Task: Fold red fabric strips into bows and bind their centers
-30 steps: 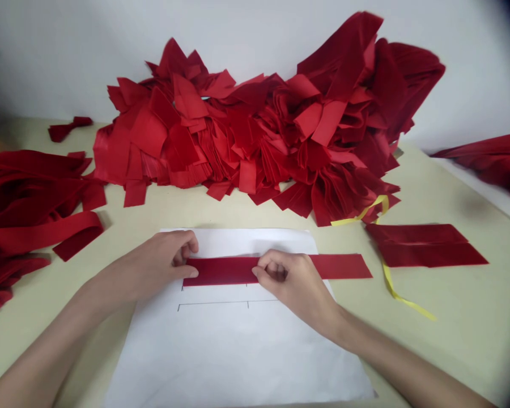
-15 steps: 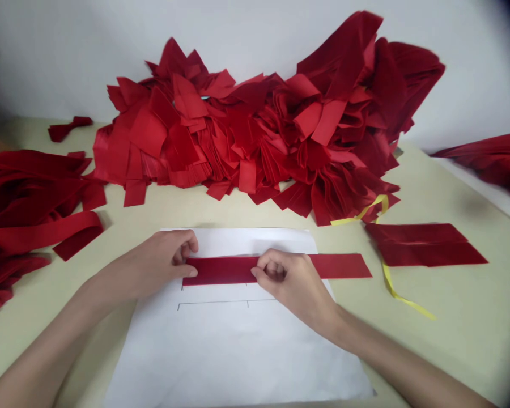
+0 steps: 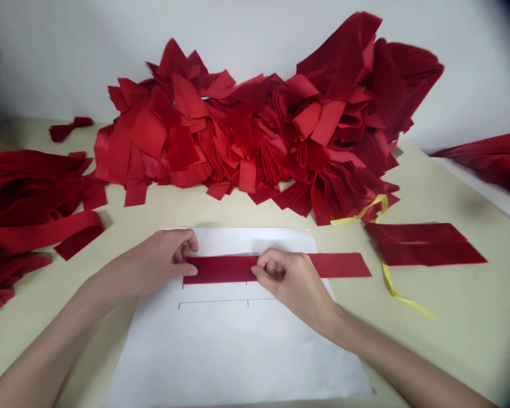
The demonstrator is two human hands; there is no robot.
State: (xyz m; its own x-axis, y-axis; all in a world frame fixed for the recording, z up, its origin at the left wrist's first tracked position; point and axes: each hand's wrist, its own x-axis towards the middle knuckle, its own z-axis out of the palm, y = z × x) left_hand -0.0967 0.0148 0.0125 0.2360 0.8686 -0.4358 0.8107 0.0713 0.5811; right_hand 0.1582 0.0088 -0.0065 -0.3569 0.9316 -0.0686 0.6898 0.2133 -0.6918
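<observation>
1. The left hand (image 3: 164, 262) lies low over the left part of a white sheet of paper (image 3: 238, 351), its forearm running in from the near left corner of the scene. The fingers are curled under, and the thumb lies flat along the near edge of a long dark red fabric strip (image 3: 280, 266).
2. Its grip is narrow: thumb and bent fingers close on the strip's left end and pin it to the paper.
3. The right hand (image 3: 291, 280) comes in from the near right, wrist slightly raised, knuckles turned up. Its fingertips are bunched together on the strip's middle, and this grip too is tight on the strip.
4. The strip lies flat and level across the far part of the sheet, just beyond two thin drawn lines with tick marks (image 3: 221, 294). Its right end runs off the paper onto the pale beige worktop (image 3: 450, 317).
5. To the right, near that end, lie two flat dark red fabric pieces (image 3: 425, 245), with a thin yellow ribbon (image 3: 389, 272) running beside and under them.
6. At the far side a big heap of cut red fabric pieces (image 3: 263, 130) stands against the white wall.
7. At the left edge lies a pile of long red fabric bands (image 3: 29, 204), well apart from the hands.
</observation>
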